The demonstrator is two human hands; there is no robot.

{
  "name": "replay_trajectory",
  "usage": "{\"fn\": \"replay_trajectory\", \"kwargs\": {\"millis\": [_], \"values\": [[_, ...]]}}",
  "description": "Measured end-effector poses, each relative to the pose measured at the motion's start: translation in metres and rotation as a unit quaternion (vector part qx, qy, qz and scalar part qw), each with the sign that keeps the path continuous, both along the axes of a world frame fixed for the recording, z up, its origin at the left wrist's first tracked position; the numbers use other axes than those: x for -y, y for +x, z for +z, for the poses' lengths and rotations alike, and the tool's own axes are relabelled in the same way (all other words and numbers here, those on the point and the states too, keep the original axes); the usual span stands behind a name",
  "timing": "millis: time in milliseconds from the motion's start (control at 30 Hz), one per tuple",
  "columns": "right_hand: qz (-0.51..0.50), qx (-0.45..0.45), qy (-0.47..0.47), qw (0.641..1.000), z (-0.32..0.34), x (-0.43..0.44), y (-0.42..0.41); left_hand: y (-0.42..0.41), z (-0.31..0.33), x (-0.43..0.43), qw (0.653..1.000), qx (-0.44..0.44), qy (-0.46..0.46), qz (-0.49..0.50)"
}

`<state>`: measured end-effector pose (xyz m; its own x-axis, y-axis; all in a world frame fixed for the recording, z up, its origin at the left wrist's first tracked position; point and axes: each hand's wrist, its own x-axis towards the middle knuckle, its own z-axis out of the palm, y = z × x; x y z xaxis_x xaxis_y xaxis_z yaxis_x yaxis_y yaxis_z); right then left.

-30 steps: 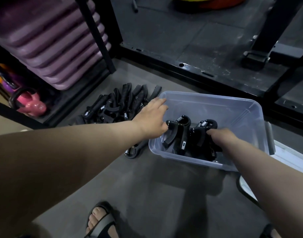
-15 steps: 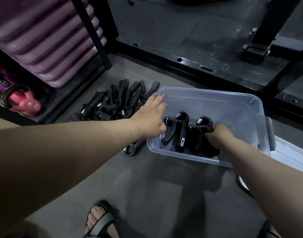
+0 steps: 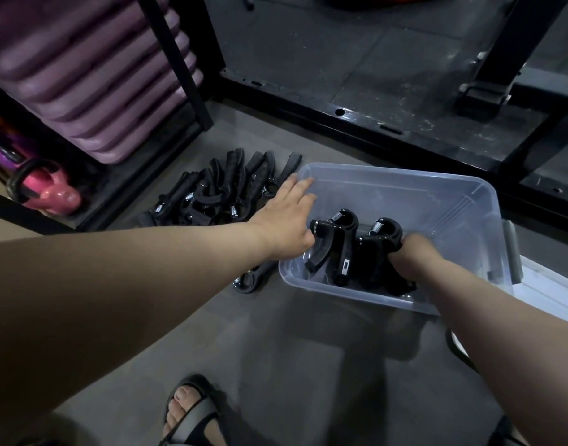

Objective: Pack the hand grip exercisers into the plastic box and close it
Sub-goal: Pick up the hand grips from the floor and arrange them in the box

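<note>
Reaching into the plastic box [image 3: 462, 201], the right hand [image 3: 411, 255] is curled round one hand grip exerciser [image 3: 384, 231], with a second exerciser [image 3: 335, 243] just beside it. Meanwhile the left hand [image 3: 285, 217] lies flat, fingers straight, over the box's left rim. The pile [image 3: 224, 191] of the others sits on the floor left of the box.

The left grip [image 3: 289, 217] and right grip [image 3: 411, 255] are bare, as are both forearms. The left foot wears an open-toed sandal [image 3: 192, 421] with a dark sole and a broad grey strap. A second dark sandal [image 3: 507, 434] edges the lower right corner.
</note>
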<state>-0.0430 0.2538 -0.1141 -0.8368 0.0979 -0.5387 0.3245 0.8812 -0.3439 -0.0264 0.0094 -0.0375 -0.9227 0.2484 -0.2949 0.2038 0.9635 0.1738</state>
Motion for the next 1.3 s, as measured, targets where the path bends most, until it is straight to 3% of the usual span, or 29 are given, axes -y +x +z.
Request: {"fn": "replay_trajectory", "kwargs": {"millis": [167, 267, 433, 567, 700, 800, 900, 1133, 1300], "values": [[-0.185, -0.038, -0.012, 0.982, 0.012, 0.014, -0.007, -0.006, 0.003, 0.013, 0.997, -0.058, 0.045, 0.014], [-0.134, -0.135, -0.069, 0.979, 0.026, 0.037, -0.014, -0.017, 0.007, 0.03, 0.991, -0.076, 0.051, 0.094], [0.02, -0.206, -0.199, 0.958, 0.056, 0.1, 0.002, -0.024, 0.005, 0.066, 0.985, -0.014, -0.009, 0.172], [0.123, -0.243, -0.244, 0.931, 0.063, 0.144, 0.02, -0.013, -0.006, 0.074, 0.984, 0.058, -0.041, 0.162], [0.212, -0.226, -0.19, 0.931, 0.043, 0.16, 0.028, 0.002, -0.025, 0.073, 0.985, 0.132, -0.066, 0.087], [0.208, -0.184, -0.204, 0.939, 0.039, 0.159, 0.027, 0.009, -0.038, 0.068, 0.974, 0.198, -0.102, 0.035], [0.207, -0.198, -0.202, 0.937, 0.04, 0.158, 0.028, 0.011, -0.054, 0.072, 0.959, 0.245, -0.141, 0.007], [0.194, -0.209, -0.212, 0.935, 0.044, 0.159, 0.031, -0.001, -0.069, 0.087, 0.955, 0.257, -0.147, 0.03], [0.192, -0.21, -0.213, 0.935, 0.047, 0.16, 0.034, 0.003, -0.079, 0.094, 0.945, 0.237, -0.222, -0.027]]}}
